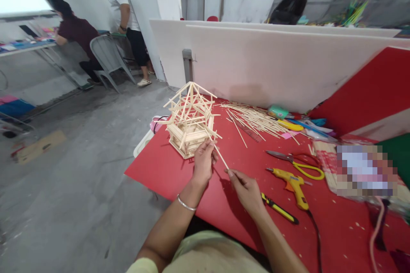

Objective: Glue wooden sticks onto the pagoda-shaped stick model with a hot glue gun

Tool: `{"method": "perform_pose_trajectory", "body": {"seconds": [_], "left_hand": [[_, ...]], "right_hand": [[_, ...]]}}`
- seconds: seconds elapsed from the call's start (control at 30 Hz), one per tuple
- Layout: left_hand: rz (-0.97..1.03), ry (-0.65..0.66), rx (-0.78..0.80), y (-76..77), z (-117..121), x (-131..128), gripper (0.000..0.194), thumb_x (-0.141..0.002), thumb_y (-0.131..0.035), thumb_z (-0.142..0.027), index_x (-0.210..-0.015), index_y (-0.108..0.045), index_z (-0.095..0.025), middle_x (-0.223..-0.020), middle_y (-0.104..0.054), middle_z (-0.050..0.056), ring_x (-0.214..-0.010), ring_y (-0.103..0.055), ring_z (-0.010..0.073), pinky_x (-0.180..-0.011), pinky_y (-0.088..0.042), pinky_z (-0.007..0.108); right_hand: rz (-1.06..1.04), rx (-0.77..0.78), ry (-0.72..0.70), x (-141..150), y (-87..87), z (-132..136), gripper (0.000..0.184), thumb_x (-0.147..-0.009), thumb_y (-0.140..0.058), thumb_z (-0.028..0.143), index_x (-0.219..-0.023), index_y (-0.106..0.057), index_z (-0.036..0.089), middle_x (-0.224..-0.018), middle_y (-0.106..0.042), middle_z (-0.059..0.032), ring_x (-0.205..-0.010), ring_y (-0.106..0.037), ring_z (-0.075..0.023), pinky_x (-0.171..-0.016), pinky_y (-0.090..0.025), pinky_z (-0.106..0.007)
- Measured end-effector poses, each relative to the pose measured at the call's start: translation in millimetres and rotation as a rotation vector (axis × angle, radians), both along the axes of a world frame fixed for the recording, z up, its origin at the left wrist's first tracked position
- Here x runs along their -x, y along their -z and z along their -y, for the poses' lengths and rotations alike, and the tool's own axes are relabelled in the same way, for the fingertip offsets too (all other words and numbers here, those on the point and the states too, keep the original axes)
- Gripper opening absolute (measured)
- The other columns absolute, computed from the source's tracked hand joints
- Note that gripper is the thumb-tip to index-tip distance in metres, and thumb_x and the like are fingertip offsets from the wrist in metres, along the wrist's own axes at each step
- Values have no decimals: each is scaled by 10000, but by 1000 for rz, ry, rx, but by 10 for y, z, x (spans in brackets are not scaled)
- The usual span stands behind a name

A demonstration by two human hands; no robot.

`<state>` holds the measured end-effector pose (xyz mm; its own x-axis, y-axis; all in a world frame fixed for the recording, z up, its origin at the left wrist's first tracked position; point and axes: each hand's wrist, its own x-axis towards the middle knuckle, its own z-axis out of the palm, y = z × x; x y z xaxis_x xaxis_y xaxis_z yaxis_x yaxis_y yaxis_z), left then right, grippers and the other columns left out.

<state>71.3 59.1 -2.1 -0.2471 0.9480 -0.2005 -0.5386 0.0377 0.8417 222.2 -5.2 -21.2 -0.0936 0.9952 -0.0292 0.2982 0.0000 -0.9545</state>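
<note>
A thin bamboo stick (220, 154) runs slantwise between my two hands. Its upper end is pinched in my left hand (205, 155), beside the lower right edge of a small pavilion-like model (188, 136) built of sticks. Whether that end touches the model I cannot tell. My right hand (245, 187) grips the stick's lower end between thumb and fingers. The model stands upright near the table's left edge, with a pointed open roof frame over a many-sided base. To the right of my right hand lies a yellow and black utility knife (280, 209).
On the red tabletop (224, 230) lie a yellow glue gun (291, 183) with its cord, scissors (296, 163) and a loose heap of sticks (256, 119). White boards (256, 64) stand behind. Across the room, one person (75, 25) sits and another person (123, 13) stands.
</note>
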Motion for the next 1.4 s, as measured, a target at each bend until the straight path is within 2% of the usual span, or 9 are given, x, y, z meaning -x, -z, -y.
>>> {"method": "perform_pose_trajectory", "body": {"seconds": [0.17,0.3,0.53,0.73,0.9,1.07,1.2,1.3,1.4], "left_hand": [[-17,-7,-26,64,-14,-5,345,-767,-758,-470,-916,-689,-167,-794,-658,7,-476,-507,46,-400,-299,175],[-38,-37,-16,48,-2,-5,319,-769,-758,-449,-908,-695,-169,-798,-657,7,-492,-490,44,-436,-350,172],[69,-25,-2,-28,56,13,305,-755,-759,-417,-901,-645,-174,-768,-649,6,-622,-650,120,-604,-511,236],[45,-32,17,-39,46,7,346,-733,-771,-437,-896,-627,-168,-755,-635,-5,-559,-622,101,-520,-466,207],[4,-41,10,-45,52,0,333,-739,-775,-436,-888,-635,-173,-741,-600,-20,-568,-605,100,-493,-461,199],[-32,-128,-51,36,90,36,313,-767,-774,-457,-855,-647,-185,-709,-557,-44,-541,-527,75,-509,-479,205],[-82,-196,-84,109,126,95,395,-707,-839,-428,-966,-683,-173,-701,-637,-25,-547,-590,93,-525,-495,217],[-108,-217,-64,149,149,140,401,-672,-870,-401,-943,-698,-160,-643,-662,-18,-488,-602,96,-493,-475,210],[-106,-172,-33,180,166,164,406,-696,-851,-420,-971,-726,-149,-627,-688,7,-482,-632,121,-485,-482,221]], "right_hand": [[11,-2,-5,-10,12,-10,532,-923,-554,595,-1123,-776,154,-821,-719,-44,-778,-633,-196,-735,-503,-284],[6,-19,-6,-12,36,-6,539,-922,-555,601,-1113,-777,148,-837,-715,-50,-798,-631,-200,-749,-501,-285],[3,35,-96,59,2,45,540,-933,-541,602,-1109,-766,143,-671,-601,-4,-626,-530,-142,-595,-428,-240],[0,27,-77,57,-24,39,543,-926,-544,607,-1083,-775,141,-667,-603,-10,-634,-533,-144,-601,-437,-241],[19,-5,-59,32,-25,33,525,-928,-541,594,-1071,-786,152,-754,-675,-32,-711,-596,-171,-669,-479,-259],[4,-24,-49,36,-21,41,478,-930,-552,564,-1064,-795,175,-823,-722,-46,-819,-650,-212,-758,-518,-295],[-14,-22,-53,50,-27,53,460,-927,-565,554,-1068,-795,181,-868,-737,-47,-857,-666,-224,-807,-526,-316],[-8,-13,-53,57,-23,66,469,-925,-566,561,-1054,-795,173,-860,-728,-44,-826,-653,-211,-775,-515,-298],[-3,4,-49,59,-27,74,494,-925,-557,575,-1050,-792,159,-778,-681,-30,-733,-604,-177,-692,-484,-266]]}}
